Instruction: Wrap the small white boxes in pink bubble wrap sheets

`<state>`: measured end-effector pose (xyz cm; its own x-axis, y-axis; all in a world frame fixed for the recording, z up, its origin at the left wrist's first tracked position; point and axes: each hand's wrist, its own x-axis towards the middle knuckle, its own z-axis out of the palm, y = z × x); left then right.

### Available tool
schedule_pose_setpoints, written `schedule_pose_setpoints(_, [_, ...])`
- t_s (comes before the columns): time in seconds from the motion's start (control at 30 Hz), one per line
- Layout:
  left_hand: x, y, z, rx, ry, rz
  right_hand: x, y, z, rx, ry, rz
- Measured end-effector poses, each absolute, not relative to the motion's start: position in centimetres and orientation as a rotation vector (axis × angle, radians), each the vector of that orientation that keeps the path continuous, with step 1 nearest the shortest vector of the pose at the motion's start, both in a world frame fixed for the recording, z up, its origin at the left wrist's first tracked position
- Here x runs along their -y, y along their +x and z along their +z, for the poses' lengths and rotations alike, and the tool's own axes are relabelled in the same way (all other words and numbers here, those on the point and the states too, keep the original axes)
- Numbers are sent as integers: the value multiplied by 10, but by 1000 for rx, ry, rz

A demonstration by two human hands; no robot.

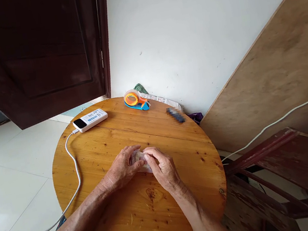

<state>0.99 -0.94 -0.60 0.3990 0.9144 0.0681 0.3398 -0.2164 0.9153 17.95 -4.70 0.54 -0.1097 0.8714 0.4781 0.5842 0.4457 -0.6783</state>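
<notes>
A white device point(95, 120), cable point(77, 169) attached, lies far left on the desk point(91, 161), a tape dispenser point(140, 105) to its right.

Table point(194, 156): round, yellow-brown wood with dark knots.
Far left: white device point(94, 118) with a black screen point(79, 123), a white cable point(75, 164) plugged in and trailing over the side.
Far edge: orange-and-blue tape dispenser point(139, 105).
Far right: dark object point(175, 115) (blurred past naming).
Middle: pale packet point(137, 157), partly covered.
</notes>
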Motion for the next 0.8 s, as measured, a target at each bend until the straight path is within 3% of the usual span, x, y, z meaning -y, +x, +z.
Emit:
schedule_pose_setpoints(0.53, [12,-2,8,-913,1709,841,51,194,12,2062,-1253,67])
schedule_pose_setpoints(0.8, [10,-1,1,-928,1789,855,52,194,15,1976,-1234,77])
